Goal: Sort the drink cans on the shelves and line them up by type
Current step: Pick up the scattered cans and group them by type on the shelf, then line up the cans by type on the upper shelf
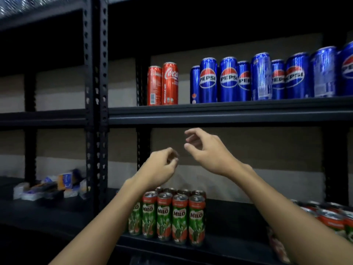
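The right hand [208, 152] hangs in mid-air below the upper black metal shelf [229, 114], its fingers loosely curled and apart, holding nothing; at its eight o'clock the left hand [160, 169] is raised too, fingertips drawn close together, though blur hides whether they pinch anything. Directly below both, at six o'clock, a tight block of slim green-and-red Milo cans [172, 217] stands upright on the lower shelf [229, 243]. At four o'clock more red-topped cans [332, 217] crowd the right edge. Above, at eleven o'clock from the right hand, two tall red Coca-Cola cans [163, 84] stand touching; at one o'clock runs a row of blue Pepsi cans [267, 77], slightly staggered front to back. At nine o'clock, on the neighbouring rack, lie plastic-wrapped packets [51, 186]. The cans look rigid, smooth and probably slippery, moderately heavy if full; a wrap around the mid-body seems safest, since the slim ones would likely tip easily when nudged.
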